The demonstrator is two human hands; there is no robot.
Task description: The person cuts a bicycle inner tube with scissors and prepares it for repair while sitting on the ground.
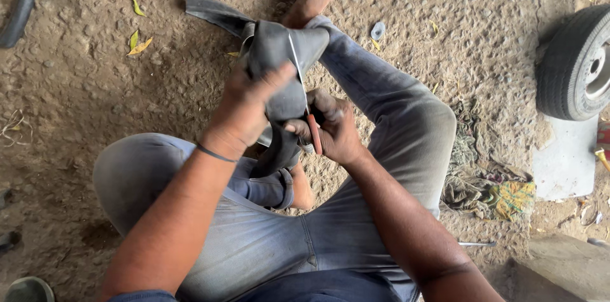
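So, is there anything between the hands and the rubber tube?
Nothing visible. The left hand grips the rubber tube directly, and the right hand holds a blade right against it.

The inner tube [279, 60] is matt black rubber, smooth and dull. The blade [297, 67] looks like thin shiny metal, perhaps steel. Jeans [394, 111] are faded cloth; the ground [82, 86] is rough, dry dirt.

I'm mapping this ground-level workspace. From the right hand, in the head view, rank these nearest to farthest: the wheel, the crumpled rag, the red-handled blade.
From the right hand:
1. Red-handled blade, in its grip.
2. Crumpled rag, on the ground to its right.
3. Wheel, at the right edge.
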